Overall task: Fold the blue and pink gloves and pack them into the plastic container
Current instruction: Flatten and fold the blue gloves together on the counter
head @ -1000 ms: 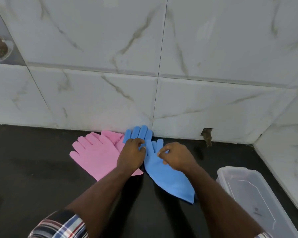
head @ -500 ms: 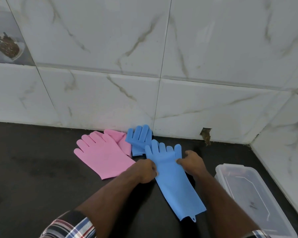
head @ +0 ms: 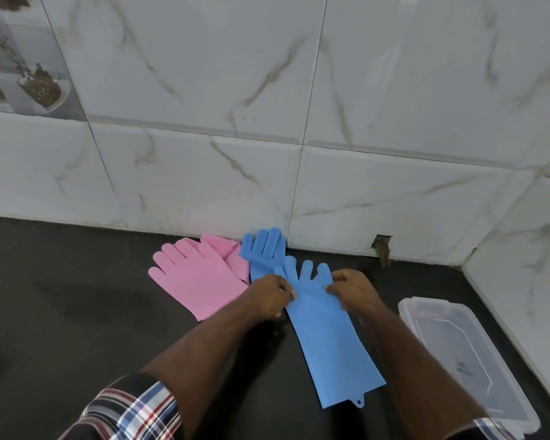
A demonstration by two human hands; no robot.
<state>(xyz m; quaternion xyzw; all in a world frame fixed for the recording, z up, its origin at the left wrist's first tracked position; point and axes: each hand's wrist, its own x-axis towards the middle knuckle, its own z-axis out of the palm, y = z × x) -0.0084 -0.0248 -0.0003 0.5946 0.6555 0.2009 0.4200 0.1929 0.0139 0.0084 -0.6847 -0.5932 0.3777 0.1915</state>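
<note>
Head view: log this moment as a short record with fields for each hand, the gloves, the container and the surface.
left hand: left hand pinches the near blue rubber glove at its left edge
right hand: right hand pinches the same glove's right edge
second blue rubber glove: by the wall, partly under the near one
pink rubber gloves: overlapping, flat, unfolded
clear plastic container: at right, lid on
surface: black countertop

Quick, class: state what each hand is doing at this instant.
Left hand: pinches the left edge of the long blue rubber glove.
Right hand: pinches that glove's right edge.
</note>
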